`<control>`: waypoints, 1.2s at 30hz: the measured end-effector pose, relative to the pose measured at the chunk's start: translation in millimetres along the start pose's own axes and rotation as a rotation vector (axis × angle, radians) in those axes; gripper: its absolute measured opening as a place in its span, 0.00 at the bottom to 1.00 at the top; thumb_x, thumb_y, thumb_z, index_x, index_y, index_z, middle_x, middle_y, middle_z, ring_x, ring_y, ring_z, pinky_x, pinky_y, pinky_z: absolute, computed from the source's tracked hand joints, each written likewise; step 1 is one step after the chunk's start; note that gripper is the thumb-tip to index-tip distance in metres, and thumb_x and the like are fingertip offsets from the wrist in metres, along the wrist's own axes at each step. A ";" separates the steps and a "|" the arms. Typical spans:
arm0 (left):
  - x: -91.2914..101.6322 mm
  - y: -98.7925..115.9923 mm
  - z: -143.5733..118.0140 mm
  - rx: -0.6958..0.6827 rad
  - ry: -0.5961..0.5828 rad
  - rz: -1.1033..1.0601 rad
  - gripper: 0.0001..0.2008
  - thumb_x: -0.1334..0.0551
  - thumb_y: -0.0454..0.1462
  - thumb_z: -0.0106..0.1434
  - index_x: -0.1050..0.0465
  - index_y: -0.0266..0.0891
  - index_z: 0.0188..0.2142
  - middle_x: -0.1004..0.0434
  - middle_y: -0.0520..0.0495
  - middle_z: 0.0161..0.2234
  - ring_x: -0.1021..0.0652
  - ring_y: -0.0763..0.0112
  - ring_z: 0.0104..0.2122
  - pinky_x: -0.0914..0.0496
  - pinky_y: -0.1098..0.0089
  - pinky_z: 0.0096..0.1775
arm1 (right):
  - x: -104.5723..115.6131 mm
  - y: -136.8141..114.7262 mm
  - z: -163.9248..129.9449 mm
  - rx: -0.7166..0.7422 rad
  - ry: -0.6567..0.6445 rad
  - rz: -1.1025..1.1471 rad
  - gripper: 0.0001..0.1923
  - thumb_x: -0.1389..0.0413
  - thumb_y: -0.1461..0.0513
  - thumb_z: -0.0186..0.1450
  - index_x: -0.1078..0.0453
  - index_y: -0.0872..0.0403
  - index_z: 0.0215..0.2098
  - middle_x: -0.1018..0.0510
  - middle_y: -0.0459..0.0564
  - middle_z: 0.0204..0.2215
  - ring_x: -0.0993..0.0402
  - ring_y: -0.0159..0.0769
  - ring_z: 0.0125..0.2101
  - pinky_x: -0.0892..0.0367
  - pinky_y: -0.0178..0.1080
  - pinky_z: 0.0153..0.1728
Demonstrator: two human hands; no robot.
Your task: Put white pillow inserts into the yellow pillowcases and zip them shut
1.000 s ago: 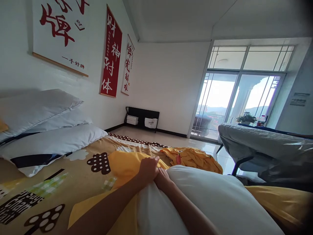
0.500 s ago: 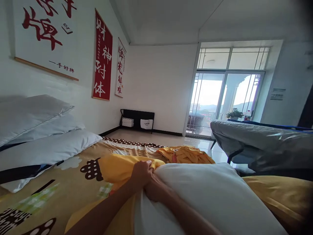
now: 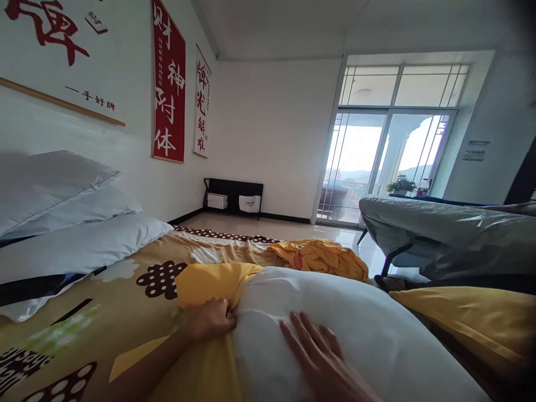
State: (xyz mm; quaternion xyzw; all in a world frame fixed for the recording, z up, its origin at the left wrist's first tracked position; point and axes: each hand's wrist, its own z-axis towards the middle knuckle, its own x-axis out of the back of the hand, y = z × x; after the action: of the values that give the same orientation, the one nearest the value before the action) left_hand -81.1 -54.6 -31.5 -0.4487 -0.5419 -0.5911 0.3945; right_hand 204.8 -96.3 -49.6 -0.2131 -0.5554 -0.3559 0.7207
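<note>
A large white pillow (image 3: 360,329) lies in front of me on the patterned bed cover (image 3: 104,312), partly inside a yellow pillowcase (image 3: 209,282). My left hand (image 3: 209,319) is clenched on the yellow pillowcase's edge at the pillow's left side. Spread flat with fingers apart, my right hand (image 3: 320,354) presses on top of the white pillow. A second yellow fabric piece (image 3: 473,318) lies to the right of the pillow.
Stacked white pillows (image 3: 62,223) rest at the left against the wall. A crumpled yellow cloth (image 3: 322,258) lies further along the bed. A grey covered chair (image 3: 444,234) stands to the right, near glass balcony doors (image 3: 377,162). A low black shelf (image 3: 234,195) stands by the far wall.
My right hand has come off the pillowcase edge and now lies flat on the pillow. My left hand has pulled back toward me, still gripping the yellow fabric. The view shifted slightly.
</note>
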 end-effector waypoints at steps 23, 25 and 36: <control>24.8 3.6 -14.1 -0.143 0.244 -0.336 0.17 0.51 0.42 0.63 0.45 0.39 0.20 0.42 0.54 0.18 0.38 0.74 0.23 0.49 0.71 0.27 | 12.3 -58.2 73.3 0.076 0.033 0.222 0.11 0.49 0.67 0.61 0.28 0.54 0.39 0.22 0.52 0.38 0.29 0.39 0.41 0.37 0.40 0.44; 20.6 -16.2 -22.4 -0.103 0.181 -0.264 0.17 0.51 0.42 0.63 0.45 0.39 0.20 0.41 0.54 0.18 0.37 0.74 0.23 0.48 0.71 0.27 | 34.8 -37.6 49.7 0.095 0.013 0.303 0.17 0.49 0.60 0.64 0.31 0.51 0.51 0.25 0.53 0.48 0.31 0.41 0.48 0.39 0.43 0.51; 2.3 -0.2 -68.7 -0.219 0.102 -0.285 0.20 0.53 0.45 0.66 0.45 0.39 0.21 0.33 0.51 0.20 0.35 0.74 0.21 0.47 0.70 0.26 | 57.0 119.7 85.3 -0.354 0.047 0.279 0.28 0.50 0.47 0.63 0.30 0.53 0.54 0.24 0.55 0.49 0.28 0.44 0.49 0.35 0.42 0.49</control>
State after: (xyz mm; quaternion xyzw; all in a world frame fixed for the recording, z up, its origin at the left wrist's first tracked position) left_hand -89.1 -122.9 -30.0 -0.3773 -0.5115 -0.7184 0.2826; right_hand 246.7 26.4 40.2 -0.4027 -0.4324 -0.3498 0.7269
